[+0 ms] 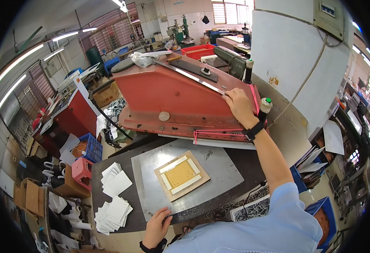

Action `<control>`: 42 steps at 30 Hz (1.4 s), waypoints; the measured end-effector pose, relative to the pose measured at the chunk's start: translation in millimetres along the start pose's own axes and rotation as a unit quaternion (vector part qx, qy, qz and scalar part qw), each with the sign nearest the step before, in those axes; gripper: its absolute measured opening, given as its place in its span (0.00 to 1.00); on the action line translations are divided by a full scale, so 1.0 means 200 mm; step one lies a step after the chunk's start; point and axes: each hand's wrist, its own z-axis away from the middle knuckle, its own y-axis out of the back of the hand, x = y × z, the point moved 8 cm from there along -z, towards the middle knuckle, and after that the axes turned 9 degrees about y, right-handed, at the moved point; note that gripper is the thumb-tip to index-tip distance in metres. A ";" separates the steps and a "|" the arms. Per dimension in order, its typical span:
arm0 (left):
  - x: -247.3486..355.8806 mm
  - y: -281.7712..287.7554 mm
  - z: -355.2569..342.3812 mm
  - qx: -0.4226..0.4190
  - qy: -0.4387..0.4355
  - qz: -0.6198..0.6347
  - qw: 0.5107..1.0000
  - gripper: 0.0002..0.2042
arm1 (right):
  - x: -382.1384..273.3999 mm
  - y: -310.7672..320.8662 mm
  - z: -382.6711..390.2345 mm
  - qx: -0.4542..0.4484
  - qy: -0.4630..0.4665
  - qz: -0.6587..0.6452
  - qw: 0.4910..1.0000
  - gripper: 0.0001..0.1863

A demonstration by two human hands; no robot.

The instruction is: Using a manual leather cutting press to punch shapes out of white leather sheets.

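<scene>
My right hand [238, 106] reaches up to the top of a red machine head [159, 95]. Its fingers close on the near end of a long steel ruler-like strip [189, 76], which lies slantwise along the machine's top edge. Down at the front edge of the table, my left hand [156, 227] has its fingers loosely bent and apart, holding nothing, by the rim of a grey metal plate [223, 179]. On that plate rests a square brown board [202, 181] with pale foam strips framing a yellow, dotted centre [180, 173].
Two loose piles of white square sheets, an upper pile [117, 184] and a lower pile [112, 214], lie left of the plate. A pink stool [82, 172] and a blue crate [91, 148] stand farther left. Pink cord [218, 132] stretches along the machine; a white pillar [297, 63] rises right.
</scene>
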 end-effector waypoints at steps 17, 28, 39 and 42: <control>-0.07 0.00 0.02 -0.009 0.046 0.005 0.999 0.11 | -0.11 0.06 -0.01 0.068 0.090 0.047 0.992 0.04; -0.01 -0.01 -0.02 -0.012 -0.008 -0.009 1.000 0.11 | -0.09 0.01 0.02 -0.035 0.004 -0.077 0.996 0.08; 0.02 -0.01 -0.04 -0.052 0.034 0.035 0.997 0.10 | -0.40 0.23 -0.02 0.045 -0.015 -0.137 0.989 0.09; 0.07 0.02 -0.10 -0.055 0.024 0.058 0.997 0.11 | -0.49 0.25 0.10 0.024 -0.178 -0.328 0.928 0.10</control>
